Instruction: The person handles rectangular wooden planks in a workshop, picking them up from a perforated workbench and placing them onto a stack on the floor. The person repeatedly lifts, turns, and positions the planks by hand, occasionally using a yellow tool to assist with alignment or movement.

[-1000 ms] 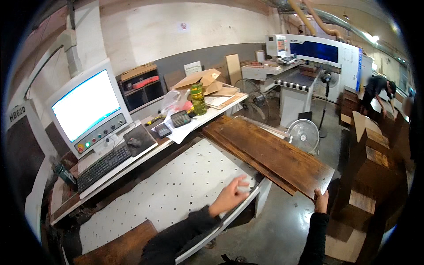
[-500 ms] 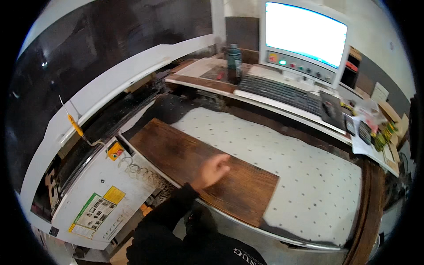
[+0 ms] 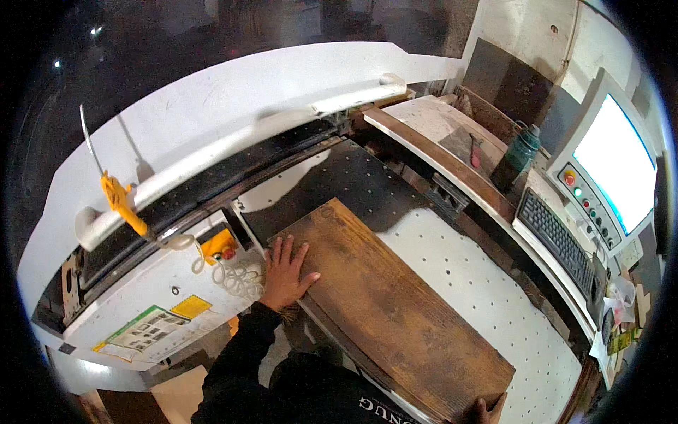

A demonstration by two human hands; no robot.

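Observation:
A long brown wooden board [image 3: 395, 311] lies slantwise on the white and black worktable with many small round dots. My left hand [image 3: 284, 274] rests on the board's left end near its front corner, fingers spread and flat. At the board's right end, close to the lower edge of the view, my right hand [image 3: 491, 410] grips the edge. Its thumb is toward the top face, and part of its fingers is hidden.
Left of the board stand a white machine panel with a yellow box with a red button [image 3: 219, 247], a coiled cord [image 3: 236, 279] and a yellow air gun [image 3: 121, 203] hanging from the rail. At right, a shelf holds a bottle [image 3: 519, 157], keyboard [image 3: 556, 244] and monitor [image 3: 613, 159].
My left hand has moved from above the board's middle to its left end and opened flat. My right hand has come into view at the right end. The view has turned left.

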